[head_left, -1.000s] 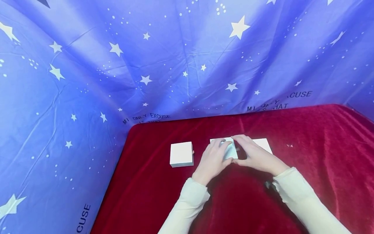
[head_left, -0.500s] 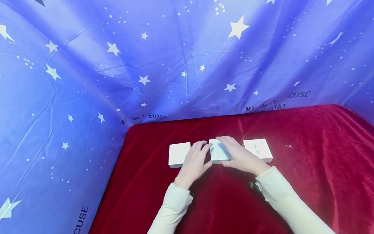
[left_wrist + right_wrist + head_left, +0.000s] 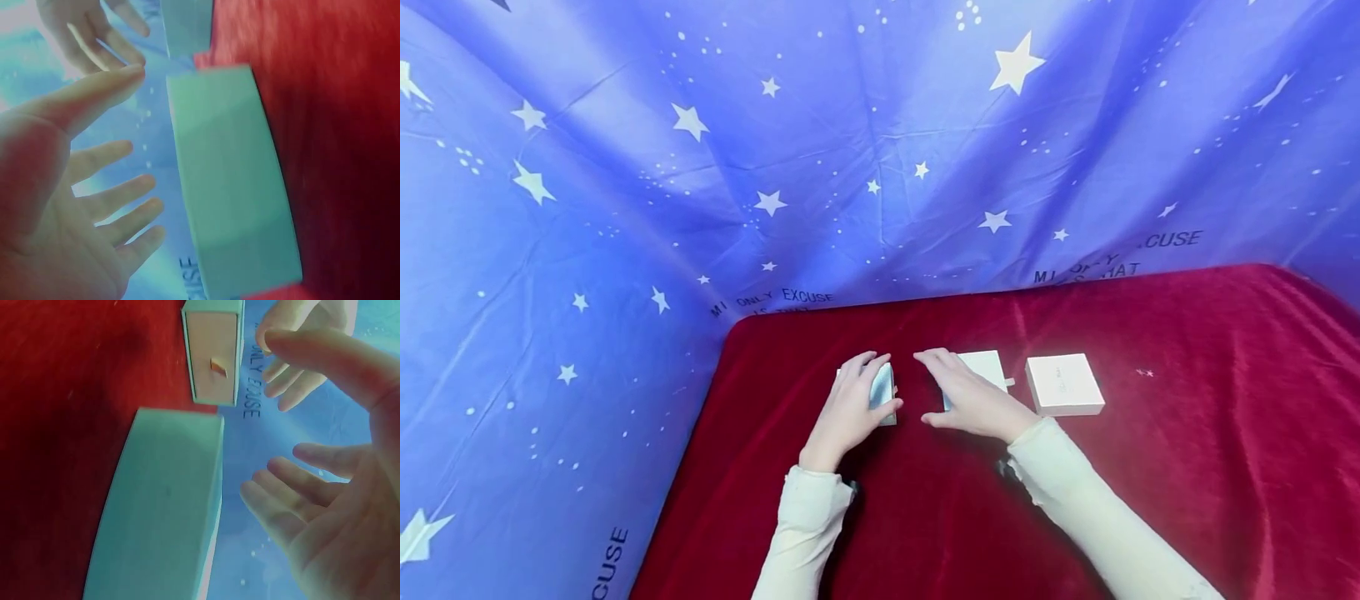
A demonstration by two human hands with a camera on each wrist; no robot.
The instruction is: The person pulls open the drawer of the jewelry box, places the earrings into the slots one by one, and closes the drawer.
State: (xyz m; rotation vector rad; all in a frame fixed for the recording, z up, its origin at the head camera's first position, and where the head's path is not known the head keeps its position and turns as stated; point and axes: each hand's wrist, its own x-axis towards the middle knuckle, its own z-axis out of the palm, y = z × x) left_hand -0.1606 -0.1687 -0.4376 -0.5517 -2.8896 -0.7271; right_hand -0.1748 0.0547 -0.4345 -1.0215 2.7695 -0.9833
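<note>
Bright head view; wrist views softer, hazier.
Light from above; rightmost box (image 3: 1065, 383) top near-white, print faint. Left wrist view: curtain (image 3: 22, 75) glary upper left, soft shadows across left box (image 3: 234, 181).

"ONLY EXCUSE" (image 3: 785, 298) on curtain (image 3: 850, 150), white box (image 3: 1065, 385) print illegible

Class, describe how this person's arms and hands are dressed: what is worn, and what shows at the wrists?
The left sleeve and right sleeve are long, off-white and softly creased, with loose cuffs. The left hand and right hand wear no gloves. A small dark item peeks out by the right cuff, too little visible to identify.
</note>
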